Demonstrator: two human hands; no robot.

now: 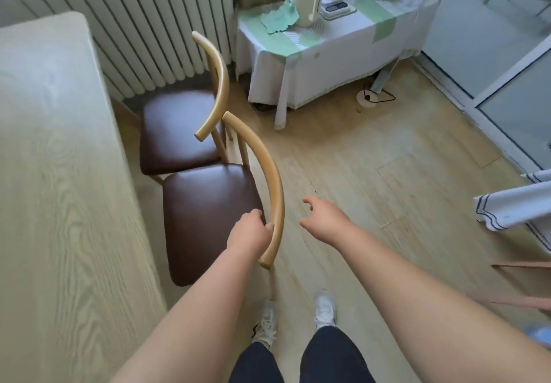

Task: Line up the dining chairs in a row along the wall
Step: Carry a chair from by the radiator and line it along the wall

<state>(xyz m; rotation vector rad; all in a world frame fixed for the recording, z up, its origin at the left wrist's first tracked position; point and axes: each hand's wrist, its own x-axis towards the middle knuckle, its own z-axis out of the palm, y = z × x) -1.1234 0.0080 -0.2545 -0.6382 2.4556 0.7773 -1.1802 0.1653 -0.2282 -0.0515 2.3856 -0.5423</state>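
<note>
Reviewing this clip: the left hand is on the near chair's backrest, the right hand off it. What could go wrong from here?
1. Only the left hand grips the near chair's backrest; the right hand is open and free, so a one-handed push may swing the chair crooked.
2. The near chair's seat sits close to the far chair; pushing forward could knock it.
3. The table edge is beside both seats and may get scraped.
</note>
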